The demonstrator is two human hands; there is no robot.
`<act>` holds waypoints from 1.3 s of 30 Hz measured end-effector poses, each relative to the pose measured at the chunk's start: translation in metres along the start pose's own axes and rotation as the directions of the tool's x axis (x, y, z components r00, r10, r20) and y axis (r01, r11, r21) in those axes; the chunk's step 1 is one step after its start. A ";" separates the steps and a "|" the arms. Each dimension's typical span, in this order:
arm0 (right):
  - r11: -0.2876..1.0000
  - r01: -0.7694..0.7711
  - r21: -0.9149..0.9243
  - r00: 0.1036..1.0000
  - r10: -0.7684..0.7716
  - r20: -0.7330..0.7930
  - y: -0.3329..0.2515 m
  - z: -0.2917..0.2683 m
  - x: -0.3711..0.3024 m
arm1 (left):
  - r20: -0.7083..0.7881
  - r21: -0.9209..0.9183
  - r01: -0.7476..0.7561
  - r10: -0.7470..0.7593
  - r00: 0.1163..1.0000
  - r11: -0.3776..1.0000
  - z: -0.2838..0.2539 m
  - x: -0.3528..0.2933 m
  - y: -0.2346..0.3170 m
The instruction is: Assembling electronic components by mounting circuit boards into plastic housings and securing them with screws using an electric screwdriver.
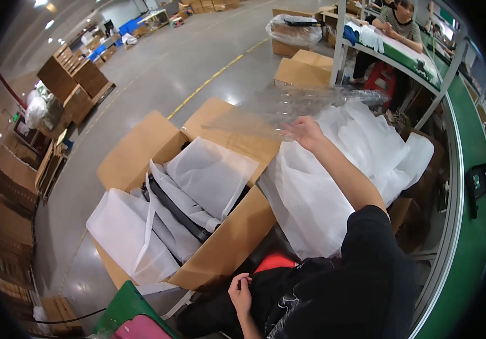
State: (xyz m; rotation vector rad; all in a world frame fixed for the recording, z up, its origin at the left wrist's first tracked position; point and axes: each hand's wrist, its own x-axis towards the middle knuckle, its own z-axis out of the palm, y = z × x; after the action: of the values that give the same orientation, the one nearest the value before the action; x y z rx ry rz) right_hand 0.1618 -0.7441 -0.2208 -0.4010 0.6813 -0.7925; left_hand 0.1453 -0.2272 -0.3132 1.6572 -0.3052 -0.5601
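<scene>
My right hand (306,133) is stretched out over a pile of white foam wrapping (333,186), its fingers closed on the near edge of a clear plastic sheet (254,116). That sheet spans from above a box flap to the bench frame; part of it is smeared. In front of me stands an open cardboard box (226,240), holding black curved parts (178,209) among white foam sleeves (212,169). Only portions of the black parts show. Low by my lap, my left hand (241,292) has its fingers curled, with nothing visible in them.
A green workbench (469,248) with a metal frame runs along the right. Another person (398,25) sits at its far end, near a red stool (381,82). Cardboard boxes (305,66) stand beyond the foam. A green-and-pink chair part (135,316) sits at lower left.
</scene>
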 end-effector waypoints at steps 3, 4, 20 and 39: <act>0.996 -0.013 -0.088 0.999 0.018 0.051 -0.004 0.008 -0.007 | 0.023 0.008 0.002 -0.002 1.000 1.000 0.001 0.001 -0.003; 0.994 0.032 -0.106 0.992 -0.019 0.127 -0.007 0.007 0.003 | 0.025 0.009 -0.001 0.000 1.000 1.000 0.000 0.000 -0.004; 0.881 0.473 -0.019 0.873 -0.471 -0.123 -0.235 0.024 0.103 | -0.066 0.016 0.088 -0.087 0.994 0.996 -0.002 -0.004 -0.005; 0.047 0.581 -0.812 0.674 -0.587 0.448 0.016 0.015 0.138 | -0.119 -0.003 0.121 -0.121 0.985 0.993 0.001 -0.012 0.010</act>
State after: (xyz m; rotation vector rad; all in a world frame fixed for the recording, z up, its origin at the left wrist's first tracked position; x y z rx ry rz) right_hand 0.2510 -0.8374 -0.2747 -1.9167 0.9555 -1.1211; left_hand 0.1362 -0.2238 -0.3014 1.7134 -0.1186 -0.5484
